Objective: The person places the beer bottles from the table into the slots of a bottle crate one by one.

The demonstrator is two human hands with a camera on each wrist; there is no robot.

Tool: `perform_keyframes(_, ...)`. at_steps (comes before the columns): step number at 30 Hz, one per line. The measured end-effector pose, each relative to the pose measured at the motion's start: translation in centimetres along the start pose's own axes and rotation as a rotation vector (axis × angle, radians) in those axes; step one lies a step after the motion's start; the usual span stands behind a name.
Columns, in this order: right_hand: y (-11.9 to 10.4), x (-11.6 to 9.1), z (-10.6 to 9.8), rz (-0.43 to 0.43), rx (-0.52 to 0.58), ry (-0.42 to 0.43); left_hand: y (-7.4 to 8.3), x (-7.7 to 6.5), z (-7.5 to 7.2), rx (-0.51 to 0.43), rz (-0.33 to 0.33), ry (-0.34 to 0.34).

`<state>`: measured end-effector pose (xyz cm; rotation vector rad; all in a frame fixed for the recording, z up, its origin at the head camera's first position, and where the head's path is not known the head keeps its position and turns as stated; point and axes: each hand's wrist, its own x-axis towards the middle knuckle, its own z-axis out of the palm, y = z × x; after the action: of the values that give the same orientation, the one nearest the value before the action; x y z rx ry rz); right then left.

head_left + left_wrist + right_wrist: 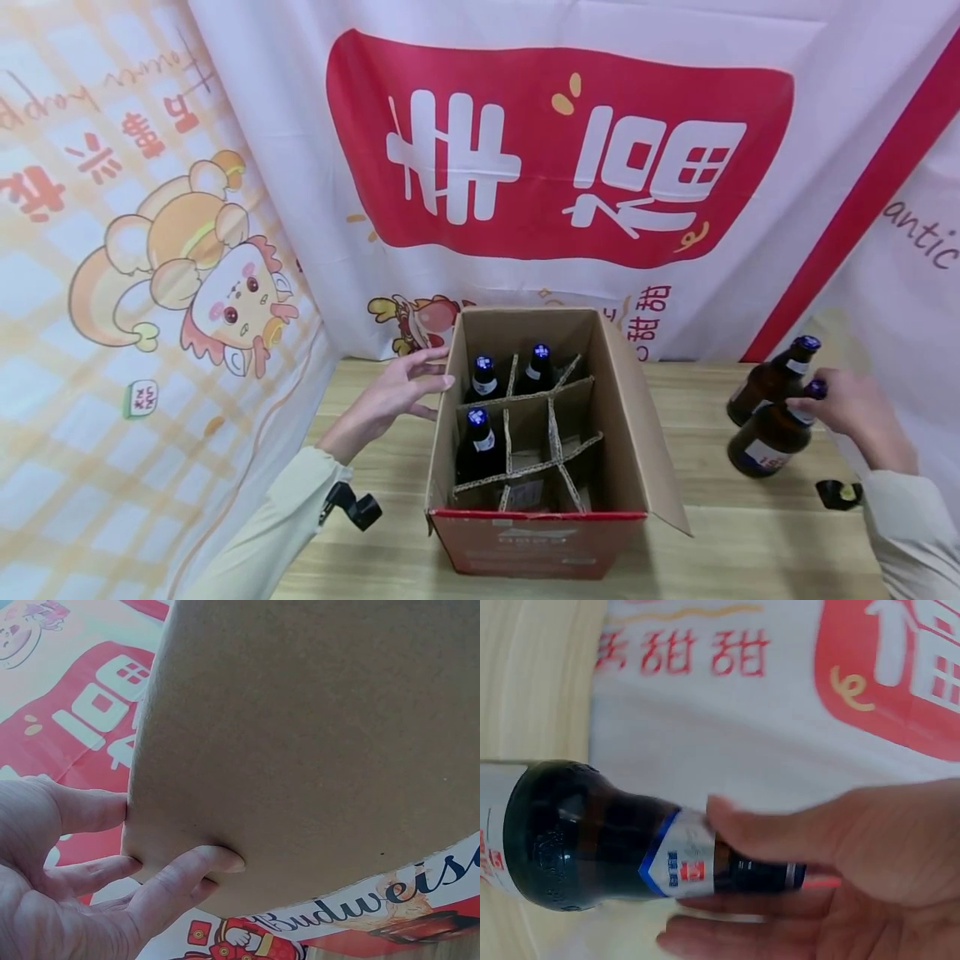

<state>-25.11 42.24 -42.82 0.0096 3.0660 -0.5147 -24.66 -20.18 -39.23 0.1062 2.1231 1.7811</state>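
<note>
A cardboard beer box (pixel 536 546) stands open-topped on the table, with cardboard dividers inside. Three brown bottles with blue caps stand in its compartments: a back-left bottle (pixel 484 379), a back-middle bottle (pixel 537 367) and a front-left bottle (pixel 480 442). At the box's left side, my left hand (pixel 390 396) touches the cardboard with fairly straight fingers; the left wrist view shows fingertips against a brown flap (pixel 300 750). To the right of the box, my right hand (pixel 855 412) holds a beer bottle (pixel 765 442) by its neck, thumb (pixel 772 829) on one side and fingers on the other.
Another brown bottle (pixel 772 379) stands just behind the held one. The box's right flap (pixel 645 417) folds outward over the wooden tabletop (pixel 375 533). Printed cloths (pixel 555 158) hang at the back and sides, close behind the box.
</note>
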Motion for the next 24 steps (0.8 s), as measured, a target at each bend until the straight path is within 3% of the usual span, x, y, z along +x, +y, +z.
perform_keyframes(3,-0.6,0.5,1.1,-0.121,0.048,0.048,0.0,-0.1,-0.1,0.004,0.004,0.010)
perform_keyframes(6,-1.2,1.5,3.2,-0.213,0.196,0.130,-0.1,-0.4,-0.2,0.013,-0.001,0.023)
perform_keyframes(9,-2.0,2.2,6.9,-0.176,0.397,0.263,-0.2,-0.4,-0.4,0.017,-0.006,0.026)
perform_keyframes(11,-3.1,2.6,10.2,-0.108,0.569,0.405,-0.2,-0.4,-0.4,0.017,-0.004,0.022)
perform_keyframes(14,-5.0,3.8,15.2,-0.043,0.677,0.724,-0.2,-0.3,-0.4,0.018,0.002,0.020)
perform_keyframes(16,-6.1,4.9,17.3,-0.030,0.669,0.896,-0.1,-0.3,-0.3,0.015,0.003,0.017)
perform_keyframes(18,-6.7,6.1,18.4,-0.025,0.627,1.009,0.0,-0.2,-0.2,0.010,0.002,0.015)
perform_keyframes(20,-7.1,7.0,18.9,-0.025,0.631,1.048,-0.1,-0.1,0.0,0.005,0.003,0.011)
perform_keyframes(24,-7.2,8.3,19.3,-0.002,0.657,1.045,-0.1,0.0,0.2,0.002,0.004,0.012)
